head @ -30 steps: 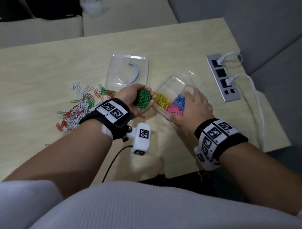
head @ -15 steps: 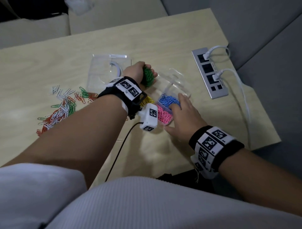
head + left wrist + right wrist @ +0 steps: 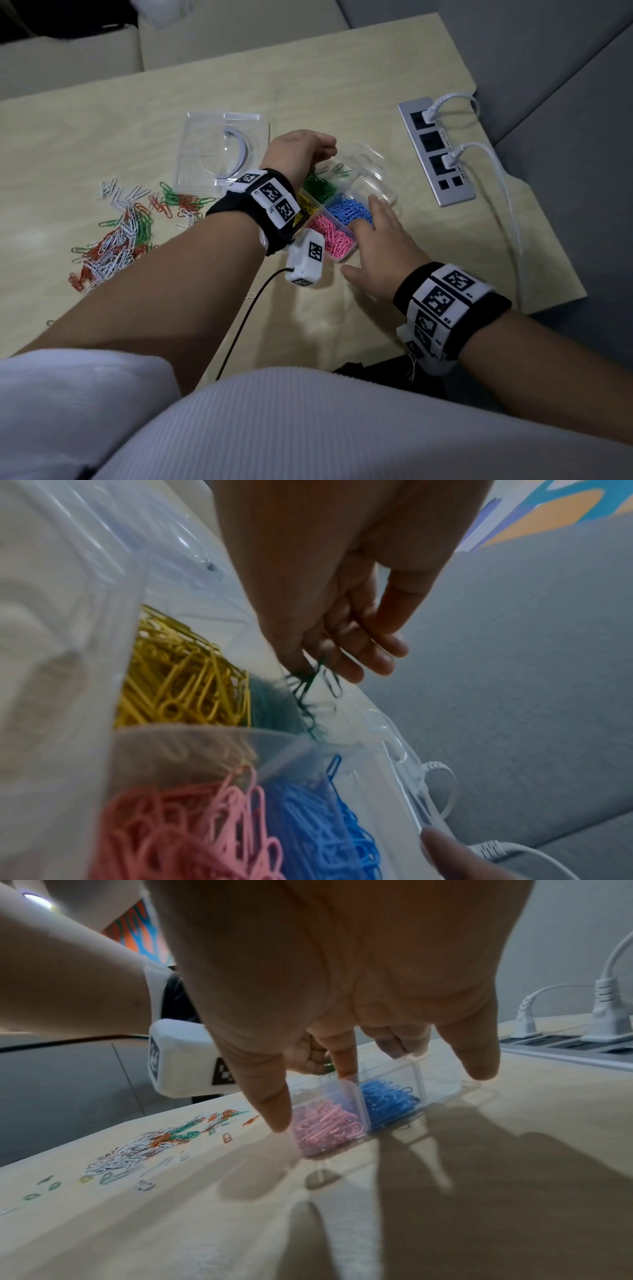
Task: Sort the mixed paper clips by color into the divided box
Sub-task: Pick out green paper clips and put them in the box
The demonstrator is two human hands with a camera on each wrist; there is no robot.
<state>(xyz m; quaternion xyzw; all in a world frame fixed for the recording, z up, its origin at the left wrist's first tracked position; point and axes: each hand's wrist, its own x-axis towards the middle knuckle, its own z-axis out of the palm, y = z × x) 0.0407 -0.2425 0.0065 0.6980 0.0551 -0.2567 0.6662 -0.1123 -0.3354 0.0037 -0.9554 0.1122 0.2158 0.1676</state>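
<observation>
The clear divided box (image 3: 376, 185) stands mid-table holding yellow (image 3: 305, 205), green (image 3: 320, 188), blue (image 3: 349, 209) and pink clips (image 3: 334, 236) in separate compartments. My left hand (image 3: 298, 150) hangs over the green compartment with fingers pointing down. In the left wrist view a few green clips (image 3: 311, 688) dangle from between its thumb and fingers (image 3: 359, 653). My right hand (image 3: 373, 246) is spread at the box's near right corner. Its index fingertip (image 3: 346, 1072) touches the rim, and its thumb (image 3: 274, 1115) is beside the pink compartment (image 3: 325, 1126).
A loose heap of white, red, orange and green clips (image 3: 113, 240) lies left of my left forearm. The clear lid (image 3: 222, 154) sits behind it. A power strip (image 3: 435, 150) with two white plugs lies right of the box, near the table's right edge.
My left hand carried the green wad over the box and let most of it fall into the green compartment. The box went from tilted to flat, and my right hand loosened from it.
</observation>
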